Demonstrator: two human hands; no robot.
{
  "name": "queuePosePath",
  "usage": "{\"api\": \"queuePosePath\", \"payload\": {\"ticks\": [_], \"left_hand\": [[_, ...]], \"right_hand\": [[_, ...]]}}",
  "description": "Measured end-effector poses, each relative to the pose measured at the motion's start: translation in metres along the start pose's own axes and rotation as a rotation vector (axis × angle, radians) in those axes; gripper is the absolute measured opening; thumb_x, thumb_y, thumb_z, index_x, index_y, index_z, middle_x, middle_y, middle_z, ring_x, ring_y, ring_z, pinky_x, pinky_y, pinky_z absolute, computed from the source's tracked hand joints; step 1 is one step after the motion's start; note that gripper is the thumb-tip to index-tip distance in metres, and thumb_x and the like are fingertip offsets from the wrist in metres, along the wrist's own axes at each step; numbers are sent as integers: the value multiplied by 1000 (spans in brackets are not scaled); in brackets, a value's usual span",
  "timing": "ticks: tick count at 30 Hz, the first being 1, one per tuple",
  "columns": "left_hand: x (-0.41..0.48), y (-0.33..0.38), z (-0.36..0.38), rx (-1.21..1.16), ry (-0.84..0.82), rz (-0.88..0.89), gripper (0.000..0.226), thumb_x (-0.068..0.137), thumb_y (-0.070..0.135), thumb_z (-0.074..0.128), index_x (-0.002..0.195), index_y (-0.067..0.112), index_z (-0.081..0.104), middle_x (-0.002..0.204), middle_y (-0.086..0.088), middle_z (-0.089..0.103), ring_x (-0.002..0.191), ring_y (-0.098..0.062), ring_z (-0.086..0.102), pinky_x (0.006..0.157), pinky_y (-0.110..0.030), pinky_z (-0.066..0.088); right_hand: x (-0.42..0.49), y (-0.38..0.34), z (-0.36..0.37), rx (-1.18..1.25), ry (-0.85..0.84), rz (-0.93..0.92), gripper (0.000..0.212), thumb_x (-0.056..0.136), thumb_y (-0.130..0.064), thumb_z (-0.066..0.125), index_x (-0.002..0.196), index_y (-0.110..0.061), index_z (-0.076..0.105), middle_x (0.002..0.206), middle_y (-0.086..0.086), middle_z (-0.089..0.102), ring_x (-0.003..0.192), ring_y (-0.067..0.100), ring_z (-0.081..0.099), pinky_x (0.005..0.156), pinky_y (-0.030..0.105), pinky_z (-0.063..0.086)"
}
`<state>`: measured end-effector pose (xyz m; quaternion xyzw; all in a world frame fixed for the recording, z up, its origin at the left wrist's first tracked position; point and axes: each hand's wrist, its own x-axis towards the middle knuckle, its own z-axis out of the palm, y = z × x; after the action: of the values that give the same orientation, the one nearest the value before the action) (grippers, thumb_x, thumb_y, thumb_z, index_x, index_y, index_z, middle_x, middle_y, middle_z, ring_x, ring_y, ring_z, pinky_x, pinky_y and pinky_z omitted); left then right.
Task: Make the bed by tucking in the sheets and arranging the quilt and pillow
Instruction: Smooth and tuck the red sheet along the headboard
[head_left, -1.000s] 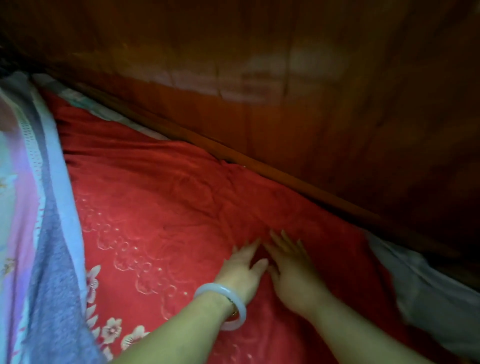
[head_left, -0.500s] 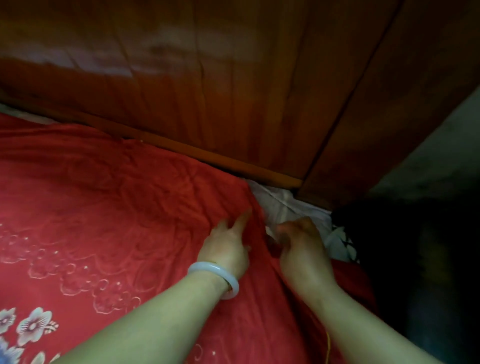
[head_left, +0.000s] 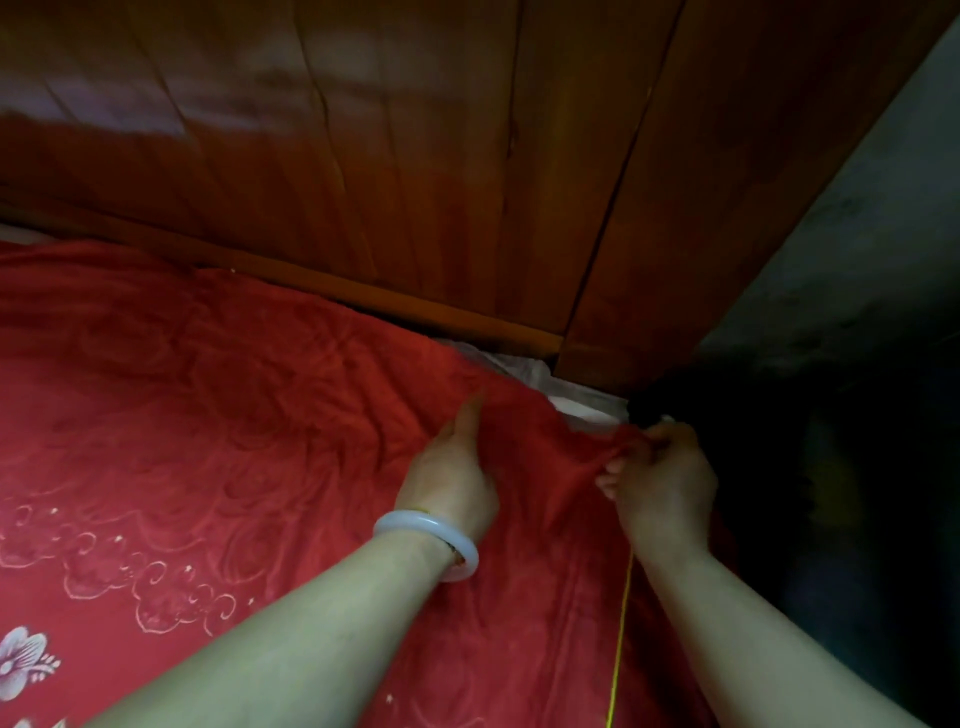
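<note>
Left hand (head_left: 452, 478): we press it, fingers straight, on the red embroidered bedsheet (head_left: 208, 415).
Right hand (head_left: 662, 480): we pinch the sheet's bunched corner.
Underneath: perhaps white cloth (head_left: 561, 395).

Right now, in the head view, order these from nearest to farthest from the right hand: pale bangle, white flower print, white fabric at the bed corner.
1. White fabric, just up-left of the right hand, at the bed corner.
2. Pale bangle, farther left, mid-frame.
3. White flower print, far lower left on the red sheet.
</note>
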<state>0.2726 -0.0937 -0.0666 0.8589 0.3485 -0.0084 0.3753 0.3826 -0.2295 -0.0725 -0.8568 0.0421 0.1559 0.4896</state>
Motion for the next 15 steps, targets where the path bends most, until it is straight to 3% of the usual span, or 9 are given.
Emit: {"api": "queuePosePath", "payload": {"ticks": [4,8,10,12,15], "left_hand": [[4,6,4,121,-30,42,74,87,22,60,149,23,20,150,-3,36,137,-21,33,111,-25,26],[9,6,21,389,-181,73,79,88,45,55,148,43,3,159,7,-6,146,-22,-1,117,-40,9],[13,10,22,462,-201,71,77,86,52,52,145,51,2,158,12,-11,143,-29,1,113,-47,10],[23,16,18,479,-218,59,75,87,55,50,144,52,3,157,16,-10,141,-33,5,111,-48,12],[35,18,12,507,-224,74,72,89,54,47,145,49,3,157,19,-5,136,-31,12,108,-44,15]], "right_hand": [[6,12,-9,-127,163,-176,17,93,-1,40,99,-12,52,82,20,68,76,32,68,75,42,54],[15,22,4,-237,127,-193,31,93,0,44,122,-3,53,111,27,63,105,40,61,89,39,46],[4,25,12,-222,69,-337,41,90,-3,47,131,-4,47,125,21,57,118,34,53,102,41,41],[-11,30,20,-259,-92,-549,41,88,-9,45,129,-11,50,131,10,53,126,23,46,109,43,34],[-11,43,29,-583,-291,-797,46,94,-25,37,138,-18,49,154,-2,33,146,14,19,119,43,7]]}}
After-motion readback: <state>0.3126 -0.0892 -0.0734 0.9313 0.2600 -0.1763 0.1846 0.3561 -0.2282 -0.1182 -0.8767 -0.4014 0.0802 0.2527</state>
